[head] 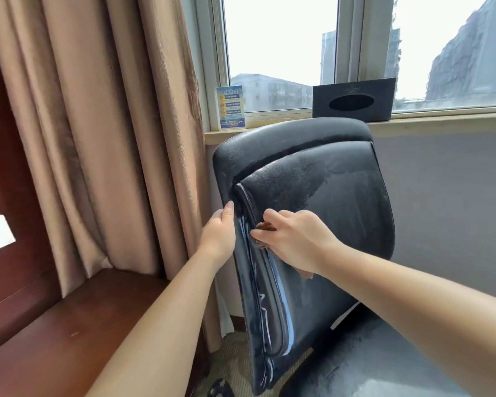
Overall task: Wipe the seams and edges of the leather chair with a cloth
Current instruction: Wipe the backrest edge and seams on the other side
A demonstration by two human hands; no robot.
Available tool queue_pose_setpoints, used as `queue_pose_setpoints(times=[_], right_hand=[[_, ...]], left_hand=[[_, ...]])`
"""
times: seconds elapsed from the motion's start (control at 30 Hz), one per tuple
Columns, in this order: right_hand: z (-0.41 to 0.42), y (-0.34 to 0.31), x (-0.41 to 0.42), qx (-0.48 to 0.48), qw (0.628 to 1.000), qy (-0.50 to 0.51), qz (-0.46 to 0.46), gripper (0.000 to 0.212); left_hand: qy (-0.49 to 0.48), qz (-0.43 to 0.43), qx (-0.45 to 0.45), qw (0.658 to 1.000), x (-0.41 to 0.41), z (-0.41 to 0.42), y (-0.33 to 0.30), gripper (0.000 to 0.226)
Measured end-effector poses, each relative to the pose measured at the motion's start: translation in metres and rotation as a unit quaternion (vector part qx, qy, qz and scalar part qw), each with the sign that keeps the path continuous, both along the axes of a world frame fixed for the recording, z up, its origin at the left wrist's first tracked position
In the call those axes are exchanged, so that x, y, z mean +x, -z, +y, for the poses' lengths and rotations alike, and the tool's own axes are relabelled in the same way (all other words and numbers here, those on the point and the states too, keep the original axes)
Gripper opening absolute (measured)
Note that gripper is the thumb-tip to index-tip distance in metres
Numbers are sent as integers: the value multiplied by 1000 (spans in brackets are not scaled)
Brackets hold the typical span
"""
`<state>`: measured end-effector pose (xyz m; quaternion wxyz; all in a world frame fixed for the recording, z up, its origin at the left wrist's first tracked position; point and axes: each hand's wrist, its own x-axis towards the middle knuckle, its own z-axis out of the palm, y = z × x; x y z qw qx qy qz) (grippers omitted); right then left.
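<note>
**Seam runs from 12 to 6 under my right hand**

The leather chair [321, 202] stands before me with its backrest facing me, below the window sill [413, 126]. My left hand [219, 233] curls around the backrest's outer edge at about 9 o'clock from the seam [251, 213], fingers wrapped behind, thumb in front, steadying it. My right hand [294, 239] is closed around a bunched brown cloth [265, 227], only a scrap of which shows past my fingers, pressed just beside the seam's upper stretch. The seam's long axis drops from 12 toward 6 o'clock, bending slightly to 5 lower down. My right hand is the nearer one to it, so I judge the next stroke should go downward along that groove, toward 6.
</note>
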<state>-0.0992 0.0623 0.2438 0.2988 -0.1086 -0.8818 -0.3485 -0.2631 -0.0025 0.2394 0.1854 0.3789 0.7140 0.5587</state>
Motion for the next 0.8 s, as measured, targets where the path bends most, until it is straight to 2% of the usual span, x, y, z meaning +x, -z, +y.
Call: queue_pose_setpoints(times=[0.07,0.2,0.37,0.47,0.67,0.8], right_hand=[[-2,-1,-3,1,1000,2,4,30],[0,8,2,37,998,-18,-55,32],[1,-6,-2,17,999,-3,-34,25],[-1,4,0,31,996,-26,-74,27],[-4,0,-3,-12,999,13,-39,25],[-6,3,-1,28,996,-6,-87,29]], left_hand=[[1,3,-7,1000,-2,0,2,60],[10,5,-11,1000,-3,0,2,62],[10,13,-16,1000,-5,2,3,61],[11,11,-20,1000,-5,1,3,61],[2,32,-30,999,-6,2,3,62],[3,35,-38,999,-5,1,1,61]])
